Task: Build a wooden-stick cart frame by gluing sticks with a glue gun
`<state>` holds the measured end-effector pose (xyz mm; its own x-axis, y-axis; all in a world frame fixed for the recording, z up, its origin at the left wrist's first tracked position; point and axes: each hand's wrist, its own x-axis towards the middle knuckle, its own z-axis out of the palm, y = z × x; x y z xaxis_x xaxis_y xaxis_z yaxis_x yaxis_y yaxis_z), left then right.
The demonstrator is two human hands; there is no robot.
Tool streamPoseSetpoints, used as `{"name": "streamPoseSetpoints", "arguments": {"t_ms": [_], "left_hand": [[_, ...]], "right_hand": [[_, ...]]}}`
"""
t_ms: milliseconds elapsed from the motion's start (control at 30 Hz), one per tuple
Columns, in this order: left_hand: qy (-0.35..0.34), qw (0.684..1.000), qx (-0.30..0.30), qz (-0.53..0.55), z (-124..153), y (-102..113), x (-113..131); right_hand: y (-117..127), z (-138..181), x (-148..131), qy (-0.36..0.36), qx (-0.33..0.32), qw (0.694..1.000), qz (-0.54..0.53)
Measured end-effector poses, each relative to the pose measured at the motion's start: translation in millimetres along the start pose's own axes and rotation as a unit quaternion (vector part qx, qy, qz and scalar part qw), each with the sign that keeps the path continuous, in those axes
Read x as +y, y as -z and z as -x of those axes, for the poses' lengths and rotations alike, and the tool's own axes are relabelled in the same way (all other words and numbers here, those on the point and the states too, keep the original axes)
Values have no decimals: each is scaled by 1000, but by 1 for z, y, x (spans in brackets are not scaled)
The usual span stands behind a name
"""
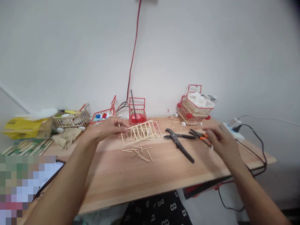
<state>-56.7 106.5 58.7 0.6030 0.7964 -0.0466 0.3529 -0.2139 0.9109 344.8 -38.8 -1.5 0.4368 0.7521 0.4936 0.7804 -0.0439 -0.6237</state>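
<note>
My left hand (111, 128) is closed on one end of a small ladder-like frame of thin wooden sticks (140, 132), tilted above the table. Below it several loose wooden sticks (140, 153) lie scattered. On the right, my right hand (220, 142) has its fingers curled at the orange handles of a pair of pliers (202, 137); the exact grip is partly hidden. A small white bit shows under its thumb, too small to name. Left of these pliers lies a larger dark cutting tool (179, 145) with black handles.
Along the wall stand little stick-built carts: one with white stuff (195, 107), one with a red dish (137, 115), and others at left (103, 115) (71, 118). A power strip (232, 131) with cables is at right. A yellow bag (22, 126) and a phone (50, 175) are at left.
</note>
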Motion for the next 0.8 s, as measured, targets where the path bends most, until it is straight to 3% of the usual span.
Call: {"name": "streamPoseSetpoints", "arguments": {"t_ms": [100, 233, 400, 567, 800], "left_hand": [[-3, 1000, -5, -27, 4, 4, -3], [-8, 999, 1, -40, 7, 6, -4], [8, 999, 3, -37, 6, 6, -5], [19, 999, 3, -38, 3, 5, -11], [8, 999, 9, -33, -1, -2, -15]], "right_hand": [[-40, -2, -46, -6, -102, 985, -140], [-86, -7, -82, -26, -253, 937, -241], [-109, -9, -103, -13, -348, 894, -281], [-122, -7, -108, 12, -397, 870, -292], [-136, -3, -110, 36, -402, 851, -335]]}}
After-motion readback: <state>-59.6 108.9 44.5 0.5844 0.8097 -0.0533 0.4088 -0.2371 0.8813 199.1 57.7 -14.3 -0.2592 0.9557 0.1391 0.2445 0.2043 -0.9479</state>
